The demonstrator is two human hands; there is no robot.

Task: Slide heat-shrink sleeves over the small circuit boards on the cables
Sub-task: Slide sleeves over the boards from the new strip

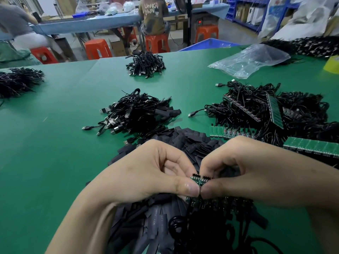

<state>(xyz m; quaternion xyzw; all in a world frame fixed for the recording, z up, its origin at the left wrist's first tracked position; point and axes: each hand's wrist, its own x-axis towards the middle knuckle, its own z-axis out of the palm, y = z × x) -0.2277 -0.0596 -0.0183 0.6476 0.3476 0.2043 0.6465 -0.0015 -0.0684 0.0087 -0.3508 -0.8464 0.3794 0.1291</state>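
Near the front edge of the green tabletop [55,143] the left hand [146,173] and the right hand [253,171] are close together, thumb tips side by side. Each pinches one end of a short strip of small circuit boards [200,179] between thumb and forefinger. Under the hands lie black cables [211,231] on a pile of flat black heat-shrink sleeves [194,142].

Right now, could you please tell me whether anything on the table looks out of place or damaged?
Nothing looks damaged or spilled. The one untidy spot is on the right: a green board strip lies tilted across the cable heap, not flat on the table. The left hand and right hand both pinch the small boards.
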